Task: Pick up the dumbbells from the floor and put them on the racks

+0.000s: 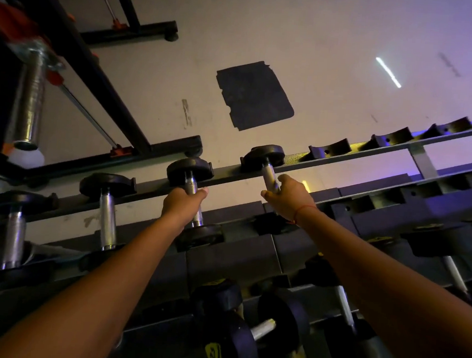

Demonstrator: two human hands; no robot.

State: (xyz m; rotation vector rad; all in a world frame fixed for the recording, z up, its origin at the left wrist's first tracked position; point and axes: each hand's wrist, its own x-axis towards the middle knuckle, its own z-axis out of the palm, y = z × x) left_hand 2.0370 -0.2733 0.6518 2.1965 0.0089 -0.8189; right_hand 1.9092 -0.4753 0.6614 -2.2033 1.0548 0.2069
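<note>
**Q:** What does the seating step demand here?

**A:** Each head should settle fully into its cradle on the top rack before the fingers let go, handles square across the rails. Judging by the frame, both weights appear seated or nearly so.

**Q:** How are the hands posed?

**A:** Both arms reach forward, extended. The left hand wraps its fingers round the chrome handle of the left dumbbell, at about 11 o'clock of frame centre. The right hand, at 1 o'clock, grips the handle of the right dumbbell, thumb toward the left. Two racked dumbbells lie toward 9 o'clock; empty cradles run toward 2 o'clock.
</note>
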